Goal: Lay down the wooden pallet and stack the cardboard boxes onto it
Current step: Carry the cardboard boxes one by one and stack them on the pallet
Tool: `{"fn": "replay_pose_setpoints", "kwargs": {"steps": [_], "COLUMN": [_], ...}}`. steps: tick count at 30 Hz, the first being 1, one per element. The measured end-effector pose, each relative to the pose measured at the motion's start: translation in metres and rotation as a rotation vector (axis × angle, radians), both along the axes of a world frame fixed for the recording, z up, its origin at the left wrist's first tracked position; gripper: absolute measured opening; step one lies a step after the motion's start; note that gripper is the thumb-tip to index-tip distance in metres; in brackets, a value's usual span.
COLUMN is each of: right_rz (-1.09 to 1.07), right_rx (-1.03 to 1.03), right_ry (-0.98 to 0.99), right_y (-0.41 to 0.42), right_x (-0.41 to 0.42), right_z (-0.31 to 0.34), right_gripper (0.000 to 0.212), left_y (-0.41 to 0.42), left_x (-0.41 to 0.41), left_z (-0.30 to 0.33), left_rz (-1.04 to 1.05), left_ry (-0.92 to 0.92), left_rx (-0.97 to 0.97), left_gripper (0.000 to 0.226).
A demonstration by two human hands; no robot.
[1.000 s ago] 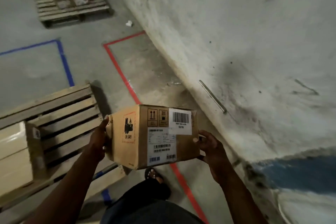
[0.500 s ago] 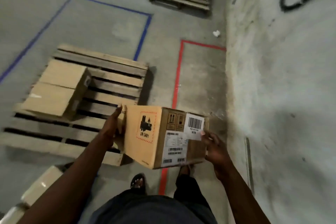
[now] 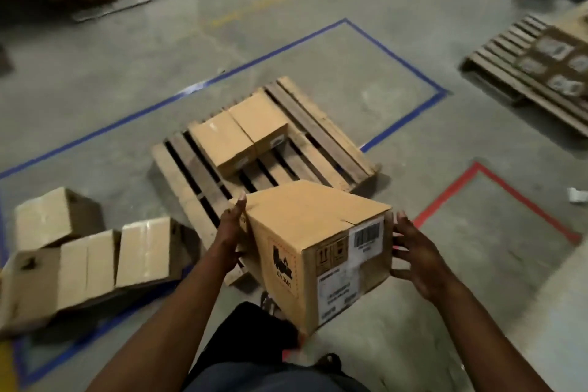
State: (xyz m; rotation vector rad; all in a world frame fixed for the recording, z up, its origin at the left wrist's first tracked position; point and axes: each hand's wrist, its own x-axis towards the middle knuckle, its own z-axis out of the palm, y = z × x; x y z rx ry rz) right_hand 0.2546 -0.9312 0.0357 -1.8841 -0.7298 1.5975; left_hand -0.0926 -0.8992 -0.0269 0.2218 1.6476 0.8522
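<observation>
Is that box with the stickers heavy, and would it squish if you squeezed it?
Probably not very heavy: the left hand and right hand carry the labelled box with flat fingers pressed on its sides. It looks stiff, since its edges stay square. Held only by pressure, it might slip.

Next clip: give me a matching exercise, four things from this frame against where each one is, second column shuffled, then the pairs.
Things:
1. labelled box
2. two plain boxes
3. loose boxes
4. red tape

Places:
A. floor, left of the pallet
B. between left hand and right hand
C. floor, right of the pallet
D. on the pallet

Pairs: 1-B, 2-D, 3-A, 4-C
</observation>
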Motion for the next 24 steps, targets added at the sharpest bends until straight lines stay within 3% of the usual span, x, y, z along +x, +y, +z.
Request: {"fn": "replay_pose_setpoints", "kwargs": {"steps": [4,8,13,15,18,22,24], "right_rz": [0.187,0.323,0.379,0.434,0.507,0.545,0.539], "right_rx": [-0.079,-0.132,-0.272,-0.275,-0.234,-0.2,-0.166], "right_ry": [-0.061,-0.074,0.01,-0.005,-0.04,-0.047,-0.006], "right_y": [0.094,0.15,0.237,0.266,0.313,0.376,0.401], "right_x": [-0.024,-0.063,-0.1,-0.121,-0.155,-0.179,-0.183], "right_z": [-0.022,-0.04,-0.099,-0.148,-0.249,-0.387,-0.444], "right_gripper": [0.066,0.061,0.03,0.029,0.026,0.015,0.026], "left_y": [0.025,0.059,0.125,0.143,0.174,0.215,0.235], "left_x": [-0.021,-0.042,-0.064,-0.063,-0.059,-0.069,-0.077], "left_z": [-0.04,-0.085,-0.144,-0.188,-0.276,-0.379,-0.419], "left_rz": [0.196,0.362,0.492,0.467,0.395,0.403,0.407], "left_ry": [-0.071,-0.068,-0.102,-0.153,-0.132,0.048,0.112], "left_rx": [-0.059,-0.052,-0.04,-0.059,-0.091,-0.034,0.024], "left_gripper": [0.078,0.076,0.047,0.043,0.062,0.088,0.099]}}
